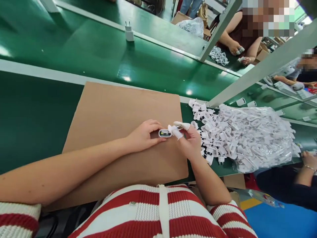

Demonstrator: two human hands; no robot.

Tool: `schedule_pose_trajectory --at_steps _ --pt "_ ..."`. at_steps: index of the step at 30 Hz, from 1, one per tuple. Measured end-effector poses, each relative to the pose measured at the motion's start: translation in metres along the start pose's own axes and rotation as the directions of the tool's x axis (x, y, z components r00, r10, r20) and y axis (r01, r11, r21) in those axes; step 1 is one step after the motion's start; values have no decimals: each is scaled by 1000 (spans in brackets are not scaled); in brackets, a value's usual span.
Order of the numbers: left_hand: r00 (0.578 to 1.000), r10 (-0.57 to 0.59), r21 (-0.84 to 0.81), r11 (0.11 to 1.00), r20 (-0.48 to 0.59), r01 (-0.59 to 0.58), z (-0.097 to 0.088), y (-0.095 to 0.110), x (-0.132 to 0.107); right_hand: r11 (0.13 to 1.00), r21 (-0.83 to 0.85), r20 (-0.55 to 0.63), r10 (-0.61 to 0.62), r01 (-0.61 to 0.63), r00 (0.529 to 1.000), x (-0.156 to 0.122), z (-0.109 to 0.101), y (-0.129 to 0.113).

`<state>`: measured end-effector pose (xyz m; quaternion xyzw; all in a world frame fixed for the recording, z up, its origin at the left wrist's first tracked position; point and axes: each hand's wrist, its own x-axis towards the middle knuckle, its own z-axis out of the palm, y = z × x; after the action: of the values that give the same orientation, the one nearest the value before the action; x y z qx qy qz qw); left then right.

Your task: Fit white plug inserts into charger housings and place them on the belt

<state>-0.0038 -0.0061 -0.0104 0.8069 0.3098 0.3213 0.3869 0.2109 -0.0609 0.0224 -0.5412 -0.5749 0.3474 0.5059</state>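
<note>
White oval plastic housing (165,136), pinched in the left hand (143,135) above brown cardboard (128,105); the right hand (191,142) pinches a white pinned plastic plug piece (170,129) beside it — best kept square, circuitry (164,133) untouched.

No readable text, label, brand, number or sign.
No lettering can be made out on the case (164,133) or the plug (170,129) in the hands, on the adapter (129,35) standing behind, on the cardboard (123,109), or on the loose parts (213,135) and the clear bag (267,138) at the right; any marks on the small white parts are too small to tell.
</note>
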Motion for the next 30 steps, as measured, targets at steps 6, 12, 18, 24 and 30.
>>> schedule_pose_trajectory --at_steps 6,12,18,24,30 --pt "999 50 -23 999 14 -49 -1 -3 1 792 -390 202 -424 470 883 -6 2 1" --pt "998 55 -21 998 3 -55 0 -4 1 680 -512 342 -399 525 851 -6 7 0" --pt "998 59 -19 998 -11 -59 2 -6 -1 608 -593 342 -404 528 849 -1 8 -8" --pt "999 49 -33 998 -23 -50 2 -3 -1 487 -708 337 -404 512 850 1 11 -12" --pt "999 39 -8 999 -29 -40 2 -3 -1 514 -709 305 -394 482 867 0 13 -8"
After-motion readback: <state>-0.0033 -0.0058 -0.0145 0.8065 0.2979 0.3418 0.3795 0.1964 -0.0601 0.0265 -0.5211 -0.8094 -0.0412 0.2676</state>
